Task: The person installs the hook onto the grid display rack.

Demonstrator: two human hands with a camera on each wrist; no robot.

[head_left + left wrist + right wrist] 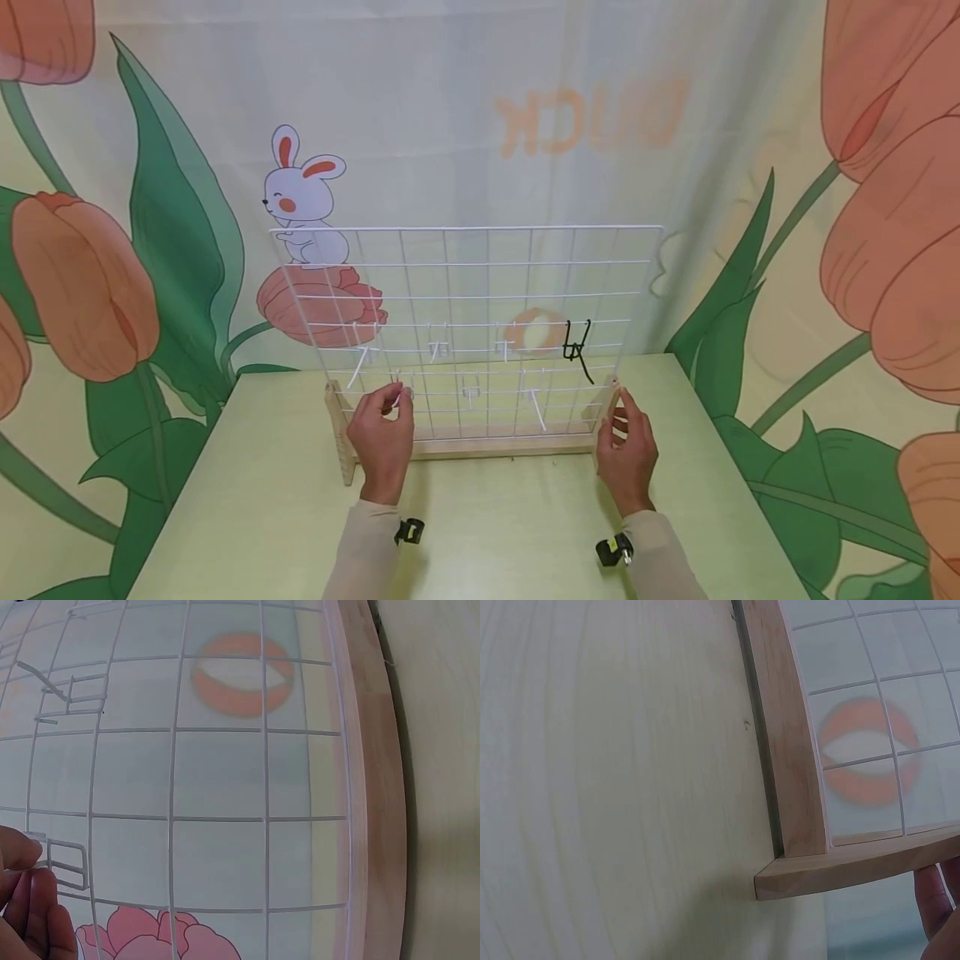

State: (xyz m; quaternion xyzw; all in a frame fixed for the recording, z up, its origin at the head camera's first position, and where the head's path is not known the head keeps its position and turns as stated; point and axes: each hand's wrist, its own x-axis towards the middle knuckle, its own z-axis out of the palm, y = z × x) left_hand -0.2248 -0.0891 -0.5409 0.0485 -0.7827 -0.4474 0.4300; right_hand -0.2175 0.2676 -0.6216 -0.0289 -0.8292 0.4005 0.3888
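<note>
A white wire grid panel stands upright in a wooden stand on the table. My left hand pinches a white wire hook at the lower left of the grid; its fingertips cover part of the hook. My right hand grips the upper part of the stand's right side post between thumb and fingers. Several other white hooks, among them one with a long prong, hang on the grid. A black double-wire hook hangs near its right edge.
The pale wood-grain table extends in front of the stand and to both sides. Behind it hangs a curtain printed with a rabbit and tulips. The left side post stands beside my left hand.
</note>
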